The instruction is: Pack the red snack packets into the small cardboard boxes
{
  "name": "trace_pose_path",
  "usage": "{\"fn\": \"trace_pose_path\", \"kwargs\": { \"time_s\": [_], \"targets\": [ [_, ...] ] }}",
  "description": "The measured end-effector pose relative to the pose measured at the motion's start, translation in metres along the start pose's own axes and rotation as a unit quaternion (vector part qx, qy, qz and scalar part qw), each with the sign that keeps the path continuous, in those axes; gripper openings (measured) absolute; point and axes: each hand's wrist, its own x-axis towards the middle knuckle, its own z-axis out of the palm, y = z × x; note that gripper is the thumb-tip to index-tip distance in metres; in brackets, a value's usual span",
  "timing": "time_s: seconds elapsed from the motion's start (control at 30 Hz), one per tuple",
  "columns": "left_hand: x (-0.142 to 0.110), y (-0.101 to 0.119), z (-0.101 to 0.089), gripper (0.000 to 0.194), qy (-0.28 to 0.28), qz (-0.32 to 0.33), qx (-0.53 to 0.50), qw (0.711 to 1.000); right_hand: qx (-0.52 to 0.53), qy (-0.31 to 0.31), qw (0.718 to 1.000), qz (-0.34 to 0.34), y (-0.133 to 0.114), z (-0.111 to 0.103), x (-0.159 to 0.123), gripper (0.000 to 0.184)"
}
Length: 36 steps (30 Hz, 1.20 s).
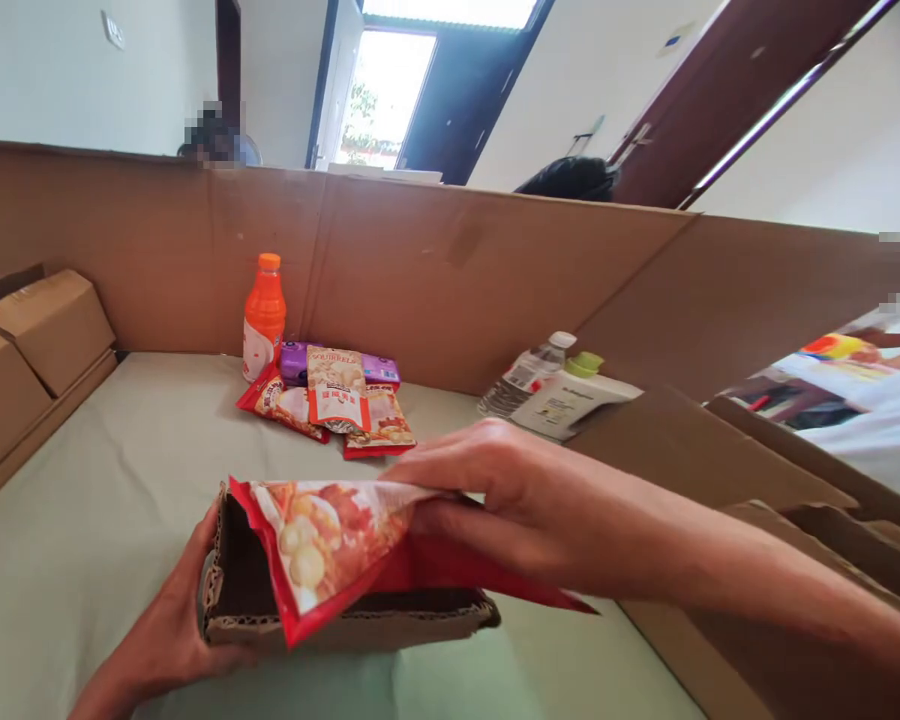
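The fingers of my right hand (pixel 514 495) are closed on a red snack packet (pixel 326 540), slanted across the open mouth of a cardboard box (pixel 375 632), while my left hand (pixel 176 615) grips that box at its nine o'clock side. From the box, an orange bottle (pixel 265 315) stands at eleven o'clock, piled packets (pixel 336 380) lie at twelve, and a clear bottle (pixel 514 385) leans beside a white tube (pixel 574 402) towards one.

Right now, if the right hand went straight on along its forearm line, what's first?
Probably the red-edged snack packet beyond the cardboard box, nearest the right hand; depth is unclear, so the hand might pass above.
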Motion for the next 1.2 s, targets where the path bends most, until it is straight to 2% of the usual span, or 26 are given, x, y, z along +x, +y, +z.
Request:
{"fn": "trace_pose_path", "kwargs": {
  "time_s": [0.1,0.2,0.27,0.33,0.4,0.47,0.5,0.53,0.57,0.63,0.7,0.77,0.83,0.9,0.97,1.03,1.1,1.2],
  "targets": [
    [-0.001,-0.007,-0.001,0.123,0.004,0.004,0.017,1.000,0.038,-0.085,0.996,0.007,0.007,0.002,0.009,0.024],
    [-0.001,-0.009,-0.001,0.121,0.013,0.011,0.033,0.999,-0.065,-0.130,0.986,0.079,0.013,0.018,0.018,0.021],
    [-0.001,-0.006,0.000,0.120,0.012,0.016,0.041,0.999,-0.152,-0.170,0.967,0.117,0.012,0.037,0.026,0.021],
    [0.001,0.000,0.000,0.115,0.010,0.020,0.045,0.999,-0.204,-0.215,0.948,0.114,0.010,0.061,0.036,0.024],
    [0.003,0.004,0.000,0.114,0.009,0.024,0.051,0.998,-0.210,-0.259,0.939,0.089,0.010,0.083,0.045,0.026],
    [0.004,0.004,0.000,0.113,0.007,0.024,0.054,0.998,-0.164,-0.292,0.940,0.068,0.013,0.093,0.048,0.029],
    [0.004,0.003,0.000,0.114,0.004,0.025,0.054,0.998,-0.129,-0.292,0.946,0.062,0.016,0.091,0.044,0.033],
    [0.004,0.000,0.000,0.115,0.000,0.024,0.053,0.998,-0.091,-0.272,0.956,0.060,0.019,0.085,0.037,0.037],
    [0.002,-0.003,0.000,0.114,-0.003,0.024,0.055,0.998,-0.057,-0.227,0.970,0.059,0.023,0.076,0.026,0.039],
    [-0.004,-0.009,0.000,0.112,0.005,0.029,0.075,0.997,-0.011,-0.089,0.994,0.068,0.031,0.053,-0.007,0.038],
    [-0.015,-0.010,0.001,0.104,0.052,0.046,0.118,0.991,0.004,0.040,0.995,0.089,0.040,0.035,-0.047,0.036],
    [-0.025,-0.006,0.003,0.094,0.114,0.088,0.153,0.978,0.002,0.110,0.988,0.106,0.046,0.033,-0.081,0.034],
    [-0.032,0.005,0.006,0.084,0.165,0.154,0.155,0.962,-0.001,0.134,0.985,0.109,0.050,0.048,-0.102,0.045],
    [-0.033,0.018,0.012,0.075,0.192,0.205,0.141,0.949,0.008,0.129,0.987,0.101,0.050,0.074,-0.106,0.063],
    [-0.029,0.029,0.019,0.068,0.213,0.207,0.154,0.943,0.032,0.121,0.988,0.093,0.049,0.102,-0.100,0.066],
    [-0.024,0.036,0.026,0.062,0.228,0.187,0.197,0.935,0.059,0.133,0.985,0.088,0.049,0.123,-0.092,0.060],
    [-0.020,0.040,0.030,0.058,0.240,0.187,0.235,0.923,0.071,0.165,0.981,0.070,0.051,0.135,-0.089,0.058],
    [-0.018,0.043,0.032,0.054,0.237,0.187,0.250,0.920,0.045,0.214,0.975,0.027,0.057,0.133,-0.089,0.056]
  ]
}}
